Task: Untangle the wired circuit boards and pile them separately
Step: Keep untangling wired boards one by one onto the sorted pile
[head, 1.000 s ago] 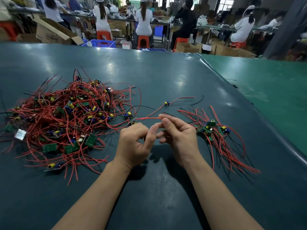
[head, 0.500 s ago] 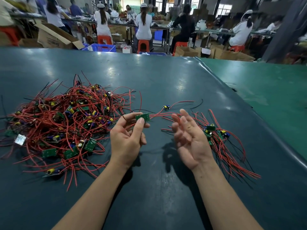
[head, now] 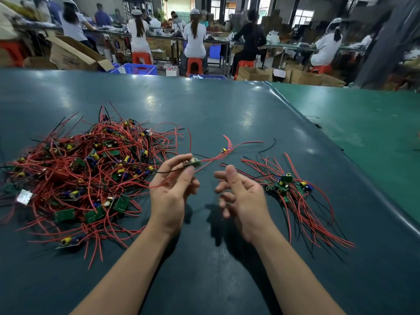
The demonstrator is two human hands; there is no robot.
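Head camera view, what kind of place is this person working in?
Probably an electronics assembly workshop: a heap of red-wired circuit boards lies on a dark work table, and workers sit on red stools at long benches among cardboard boxes.

Overall light: we find the scene evenly lit, moderately bright.
Source: overhead lamps, judging by pale glare patches on the dark table mat [head: 204, 105]; windows [head: 223, 6] glow at the far wall.
Shadows: soft and dark beneath both forearms.
Blur: the held red wire [head: 218, 155] smears; distant workers [head: 195, 37] are soft, possibly motion-blurred.
Distortion: edges bow, wide-angle.
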